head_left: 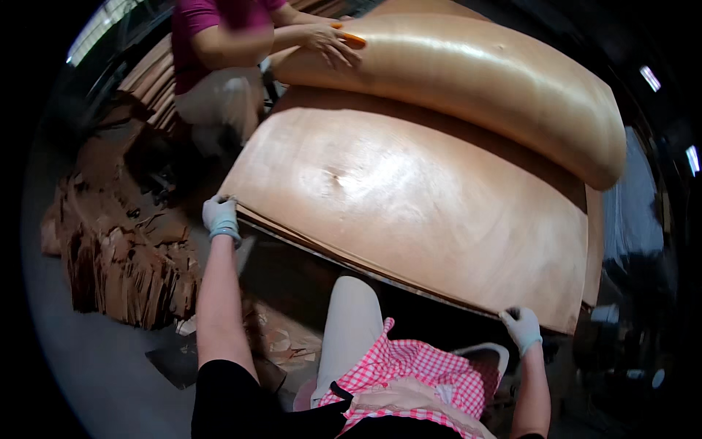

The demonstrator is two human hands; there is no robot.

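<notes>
Head view: my left grip [221,217] and right grip [523,329] pinch the near edge of the flat wood sheet [402,197] spread beyond them, set wide apart probably to steady it evenly; farther off, a co-worker's hand [333,45] rests on the curled sheet [475,69].

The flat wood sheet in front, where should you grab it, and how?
Probably by the near edge of the flat wood sheet, one hand toward each end, coming from the wearer's side. It's wide, so two spread hands should steady it, and its thin near edge faces the wearer, while the curled sheet hides its far part. The left hand and right hand are at that edge.
</notes>
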